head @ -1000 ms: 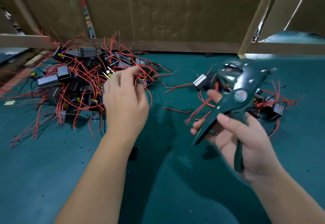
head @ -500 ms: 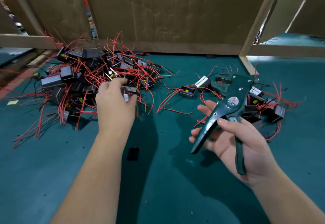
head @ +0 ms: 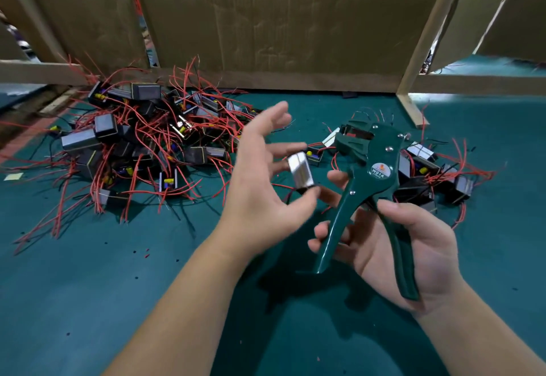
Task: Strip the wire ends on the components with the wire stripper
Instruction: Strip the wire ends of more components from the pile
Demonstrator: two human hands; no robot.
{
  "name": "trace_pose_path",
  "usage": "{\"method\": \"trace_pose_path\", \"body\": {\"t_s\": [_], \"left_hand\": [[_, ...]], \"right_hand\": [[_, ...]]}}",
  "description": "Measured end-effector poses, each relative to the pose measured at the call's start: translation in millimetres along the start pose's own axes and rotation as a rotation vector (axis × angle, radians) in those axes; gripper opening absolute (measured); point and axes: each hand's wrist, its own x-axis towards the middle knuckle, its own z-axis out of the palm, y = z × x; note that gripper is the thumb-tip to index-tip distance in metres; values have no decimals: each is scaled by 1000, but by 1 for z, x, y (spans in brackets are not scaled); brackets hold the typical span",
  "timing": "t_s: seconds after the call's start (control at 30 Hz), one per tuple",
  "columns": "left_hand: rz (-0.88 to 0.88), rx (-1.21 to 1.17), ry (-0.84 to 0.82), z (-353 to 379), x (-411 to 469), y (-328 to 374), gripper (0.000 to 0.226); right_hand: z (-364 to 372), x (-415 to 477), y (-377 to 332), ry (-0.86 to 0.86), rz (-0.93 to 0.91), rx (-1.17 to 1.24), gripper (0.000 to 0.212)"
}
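Left hand point(head: 260, 186): thumb and one finger pinch a silver component point(head: 300, 173), other fingers spread | Right hand point(head: 413, 245): fingers curled round the green wire stripper point(head: 372, 175) handles, above the table point(head: 88, 287) | red-wired pile point(head: 141, 145) at left; smaller heap point(head: 428, 169) behind the stripper.

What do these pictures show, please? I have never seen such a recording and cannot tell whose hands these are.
No machine here: a person's two bare hands, filmed by a camera worn on the head, looking down. The left hand pinches one small part. The right hand grips a green wire stripper. On the green table lie a big pile of parts with red wires, left, and a smaller pile, right.
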Motion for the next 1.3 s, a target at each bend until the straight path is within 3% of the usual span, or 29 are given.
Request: {"method": "trace_pose_path", "body": {"t_s": [0.1,0.23,0.33,0.53,0.67,0.83,0.97,1.17,1.3], "left_hand": [[-85,-233,-95,13,-6,10,64],[-272,-696,-16,12,-1,13,66],[-373,-821,25,3,4,6,61],[-347,-579,-53,7,-1,3,34],[-351,-482,-175,1,-1,0,45],[-288,-343,-230,-8,3,1,33],[-261,-337,-297,-5,1,-1,42],[-202,-219,-172,-3,1,1,29],[-234,-261,-132,-1,-1,2,25]], "right_hand": [[0,-1,-1,-60,8,12,70],[0,0,-3,-48,2,-1,70],[-1,0,-4,-36,-6,4,73],[0,1,-1,-48,13,-6,76],[-1,1,-1,-46,35,-5,79],[-4,0,-8,-25,46,78,83],[-5,1,-10,-52,48,168,67],[-8,1,-12,-90,50,262,70],[-8,3,-10,-77,55,274,79]]}}
